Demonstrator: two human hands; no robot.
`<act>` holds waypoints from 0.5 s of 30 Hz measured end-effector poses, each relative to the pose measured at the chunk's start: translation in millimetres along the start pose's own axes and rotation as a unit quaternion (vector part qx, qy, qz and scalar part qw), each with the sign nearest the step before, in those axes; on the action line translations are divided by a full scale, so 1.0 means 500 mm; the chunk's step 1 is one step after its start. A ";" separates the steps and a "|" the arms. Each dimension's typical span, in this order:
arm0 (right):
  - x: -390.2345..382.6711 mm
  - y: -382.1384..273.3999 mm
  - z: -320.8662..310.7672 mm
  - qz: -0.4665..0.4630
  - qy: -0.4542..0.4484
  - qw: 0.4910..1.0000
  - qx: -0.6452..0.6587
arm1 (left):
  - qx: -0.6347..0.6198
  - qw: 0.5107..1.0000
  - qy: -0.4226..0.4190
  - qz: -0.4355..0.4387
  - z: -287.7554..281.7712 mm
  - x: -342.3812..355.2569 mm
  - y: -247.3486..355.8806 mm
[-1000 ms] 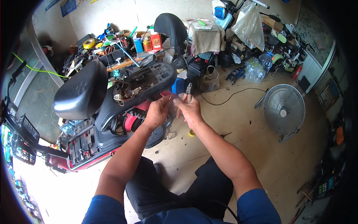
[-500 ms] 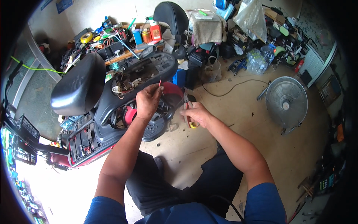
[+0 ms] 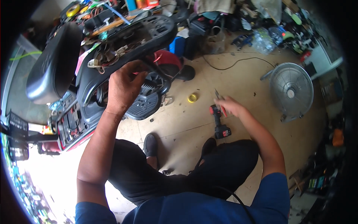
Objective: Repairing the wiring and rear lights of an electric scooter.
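A dismantled scooter stands at the upper left with its black seat raised and bundles of wires exposed. My left hand grips the lower edge of its dark body panel, fingers curled over it. Off to the right, my right hand is low over the floor, closed on red-handled pliers whose jaws point up. Just under that hand a red and black cordless drill lies on the floor. A yellow tape roll lies between the scooter and my right hand.
A white floor fan stands at the right, with a black cable running across the beige floor behind it. Tools, bottles and bags are piled along the back wall. My knees and black shoes fill the lower middle.
My right hand has left the scooter and dropped to the right, down to the drill on the floor. My left hand stays on the scooter's panel. The view has tilted closer.
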State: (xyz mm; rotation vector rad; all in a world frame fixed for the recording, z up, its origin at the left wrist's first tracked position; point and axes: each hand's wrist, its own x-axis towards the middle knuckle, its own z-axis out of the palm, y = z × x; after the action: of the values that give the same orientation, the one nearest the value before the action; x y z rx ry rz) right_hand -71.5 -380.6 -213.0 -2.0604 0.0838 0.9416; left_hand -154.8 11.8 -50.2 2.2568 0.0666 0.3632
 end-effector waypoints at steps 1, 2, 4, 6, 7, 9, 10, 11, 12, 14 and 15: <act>0.031 0.118 0.004 0.014 0.009 1.000 0.022 | -0.026 1.000 -0.011 0.008 0.017 -0.002 0.010; 0.063 0.212 0.030 0.016 0.007 0.997 0.072 | -0.044 0.999 -0.015 0.011 0.019 -0.004 0.013; 0.098 0.275 0.112 0.065 -0.035 0.996 0.047 | -0.034 0.999 -0.030 -0.009 -0.008 -0.019 0.001; 0.133 0.365 0.164 0.128 -0.062 0.988 0.053 | -0.018 0.998 -0.066 -0.001 0.000 -0.022 0.026; 0.149 0.341 0.203 0.100 -0.041 0.994 0.036 | -0.003 0.997 -0.073 -0.004 -0.010 -0.029 0.018; 0.168 0.321 0.260 0.079 -0.013 0.997 0.022 | 0.006 0.997 -0.072 -0.014 -0.020 -0.039 0.018; 0.192 0.353 0.276 -0.090 0.168 0.976 -0.107 | 0.000 0.998 -0.065 -0.003 -0.014 -0.038 0.025; 0.203 0.385 0.277 -0.251 0.331 0.879 -0.234 | -0.007 0.998 -0.057 0.004 -0.002 -0.036 0.025; 0.198 0.381 0.280 -0.249 0.324 0.883 -0.230 | -0.009 0.998 -0.055 -0.007 -0.003 -0.040 0.023; 0.176 0.345 0.275 -0.149 0.318 0.897 -0.270 | 0.029 0.998 -0.061 -0.012 -0.011 -0.042 0.027; 0.170 0.357 0.269 -0.146 0.317 0.898 -0.270 | 0.053 0.997 -0.064 -0.009 -0.011 -0.042 0.029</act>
State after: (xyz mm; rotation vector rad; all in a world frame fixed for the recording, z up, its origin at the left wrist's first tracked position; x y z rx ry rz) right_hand -157.0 -375.3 -436.2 -2.7283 -0.1599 0.0682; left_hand -177.4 2.9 -40.7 2.3771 0.0411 0.2091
